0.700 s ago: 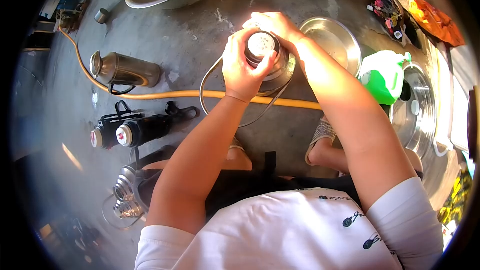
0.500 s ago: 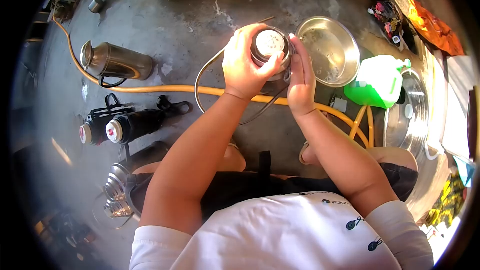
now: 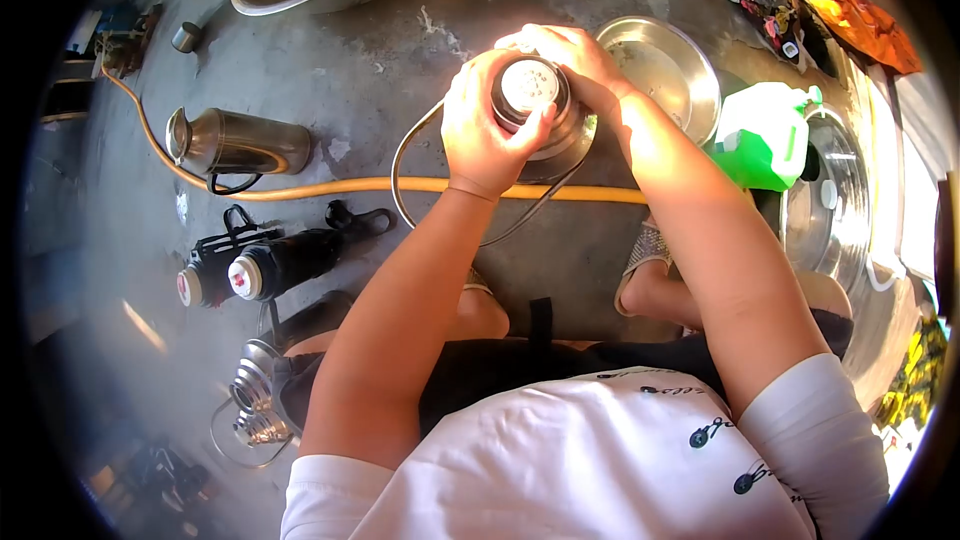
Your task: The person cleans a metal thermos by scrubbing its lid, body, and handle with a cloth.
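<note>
A steel vessel shaped like a flask point(image 3: 560, 140), its round white speckled top facing up at me, stands upright before me. A thin metal wire loop curves out from beneath it on the left and near sides. My left hand point(image 3: 472, 125) is wrapped round the left side of its neck, thumb across the near rim. Over the far side curls my right hand point(image 3: 582, 58), closed against the vessel, with its palm and anything under it hidden. A shallow steel bowl point(image 3: 708, 90) lies just beyond my right wrist.
An orange hose point(image 3: 340, 185) crosses the floor. To the left lie a steel jug point(image 3: 255, 145) and two black flasks point(image 3: 300, 258); steel lids point(image 3: 252, 380) sit near my leg. A green-and-white jerrycan point(image 3: 770, 135) and a large steel basin point(image 3: 835, 230) are right; another basin point(image 3: 265, 10) stands ahead.
My right hand has moved from the vessel's right side up and over to its far side, its fingers now curled. The left hand keeps its hold. The view has shifted slightly.
</note>
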Demonstrator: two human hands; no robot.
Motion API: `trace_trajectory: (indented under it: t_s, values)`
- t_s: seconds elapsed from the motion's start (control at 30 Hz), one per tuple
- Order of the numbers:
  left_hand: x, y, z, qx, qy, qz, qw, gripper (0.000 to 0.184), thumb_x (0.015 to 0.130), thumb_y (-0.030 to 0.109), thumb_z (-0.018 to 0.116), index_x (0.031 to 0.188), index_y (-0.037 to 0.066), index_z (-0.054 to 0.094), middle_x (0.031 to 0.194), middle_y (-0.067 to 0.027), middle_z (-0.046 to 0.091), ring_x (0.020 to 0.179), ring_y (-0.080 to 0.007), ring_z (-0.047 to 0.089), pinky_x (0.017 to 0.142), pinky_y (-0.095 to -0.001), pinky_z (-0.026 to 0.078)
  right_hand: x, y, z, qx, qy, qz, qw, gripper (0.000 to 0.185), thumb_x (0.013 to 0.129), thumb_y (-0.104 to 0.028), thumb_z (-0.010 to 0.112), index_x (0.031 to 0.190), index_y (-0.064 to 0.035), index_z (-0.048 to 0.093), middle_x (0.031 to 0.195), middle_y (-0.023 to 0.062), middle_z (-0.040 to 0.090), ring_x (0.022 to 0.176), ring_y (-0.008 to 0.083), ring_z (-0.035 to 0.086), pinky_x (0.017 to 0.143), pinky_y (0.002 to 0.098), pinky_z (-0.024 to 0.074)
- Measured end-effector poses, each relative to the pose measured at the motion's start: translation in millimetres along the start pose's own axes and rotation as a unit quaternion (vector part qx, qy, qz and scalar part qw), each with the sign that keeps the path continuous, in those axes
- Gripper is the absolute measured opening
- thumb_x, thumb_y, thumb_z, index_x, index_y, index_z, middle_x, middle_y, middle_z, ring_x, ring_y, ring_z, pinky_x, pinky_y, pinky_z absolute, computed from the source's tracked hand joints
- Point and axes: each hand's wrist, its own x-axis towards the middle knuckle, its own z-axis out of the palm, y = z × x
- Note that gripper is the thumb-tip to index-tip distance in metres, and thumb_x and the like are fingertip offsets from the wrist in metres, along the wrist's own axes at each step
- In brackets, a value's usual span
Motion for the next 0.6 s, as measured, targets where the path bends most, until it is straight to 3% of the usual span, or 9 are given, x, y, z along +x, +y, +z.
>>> trace_trajectory:
  t_s: [0.07, 0.13, 0.27, 0.33, 0.4, 0.47, 0.5, 0.6]
  values:
    - [4, -6, 2, 0.004, -0.010, 0.025, 1.000, 0.053, 0.068, 0.033, 0.075, 0.113, 0.009, 0.060, 0.114, -0.0116, 0.062, 0.109, -0.0313, 0.057, 0.096, -0.0398, 0.043, -36, 17, 12, -0.007, 0.181, -0.124, 0.976, 0.032, 0.098, -0.020, 0.044, 0.106, 0.0004, 0.067, 0.108, 0.0109, 0.068, 0.101, 0.0222, 0.064, 0.091, 0.0303, 0.0470]
    - [6, -10, 5, -0.003, -0.008, 0.011, 1.000, 0.054, 0.069, 0.033, 0.075, 0.114, 0.007, 0.060, 0.114, -0.0114, 0.063, 0.109, -0.0313, 0.057, 0.096, -0.0398, 0.043, -65, 35, 41, -0.082, 0.365, -0.166, 0.912, 0.031, 0.098, -0.014, 0.042, 0.110, 0.0022, 0.065, 0.112, 0.0140, 0.067, 0.108, 0.0270, 0.062, 0.096, 0.0324, 0.0454]
    - [4, -12, 5, 0.011, -0.015, 0.016, 1.000, 0.056, 0.070, 0.034, 0.074, 0.116, 0.006, 0.058, 0.114, -0.0118, 0.062, 0.109, -0.0316, 0.057, 0.096, -0.0401, 0.043, -81, 20, 63, -0.092, 0.472, -0.221, 0.848, 0.030, 0.097, -0.013, 0.043, 0.111, 0.0018, 0.064, 0.112, 0.0156, 0.067, 0.109, 0.0269, 0.062, 0.097, 0.0338, 0.0448]
    - [3, -11, 5, 0.002, -0.012, 0.010, 1.000, 0.055, 0.071, 0.035, 0.074, 0.116, 0.006, 0.059, 0.113, -0.0118, 0.062, 0.108, -0.0308, 0.057, 0.096, -0.0399, 0.043, -56, 23, 28, -0.041, 0.275, -0.132, 0.952, 0.030, 0.097, -0.018, 0.046, 0.112, 0.0005, 0.065, 0.111, 0.0143, 0.067, 0.108, 0.0266, 0.062, 0.096, 0.0327, 0.0451]
    - [3, -11, 5, -0.012, -0.015, 0.009, 1.000, 0.055, 0.072, 0.035, 0.074, 0.115, 0.005, 0.059, 0.112, -0.0120, 0.061, 0.106, -0.0303, 0.058, 0.094, -0.0398, 0.044, -25, 14, -1, -0.044, 0.090, -0.137, 0.985, 0.030, 0.095, -0.022, 0.050, 0.110, -0.0015, 0.068, 0.110, 0.0119, 0.068, 0.104, 0.0238, 0.063, 0.094, 0.0313, 0.0462]
    - [5, -10, 5, -0.030, -0.007, 0.017, 0.999, 0.055, 0.074, 0.037, 0.073, 0.115, 0.004, 0.059, 0.111, -0.0133, 0.061, 0.103, -0.0304, 0.059, 0.093, -0.0391, 0.045, 7, 14, -13, -0.028, -0.026, -0.044, 0.998, 0.030, 0.093, -0.024, 0.054, 0.108, -0.0037, 0.070, 0.108, 0.0089, 0.069, 0.100, 0.0193, 0.063, 0.091, 0.0302, 0.0472]
    - [6, -11, 5, -0.024, -0.007, 0.029, 0.999, 0.055, 0.074, 0.037, 0.073, 0.115, 0.004, 0.058, 0.111, -0.0134, 0.061, 0.104, -0.0304, 0.059, 0.093, -0.0390, 0.045, 15, 6, -12, -0.028, -0.048, 0.003, 0.998, 0.029, 0.091, -0.024, 0.056, 0.106, -0.0046, 0.071, 0.106, 0.0076, 0.069, 0.098, 0.0158, 0.062, 0.089, 0.0296, 0.0476]
    - [5, -15, 4, -0.013, -0.012, 0.044, 0.999, 0.056, 0.074, 0.037, 0.073, 0.116, 0.004, 0.058, 0.112, -0.0137, 0.061, 0.106, -0.0306, 0.058, 0.094, -0.0387, 0.044, 18, 13, -9, 0.023, -0.045, -0.024, 0.998, 0.028, 0.091, -0.024, 0.056, 0.105, -0.0048, 0.071, 0.105, 0.0065, 0.069, 0.097, 0.0156, 0.062, 0.088, 0.0291, 0.0479]
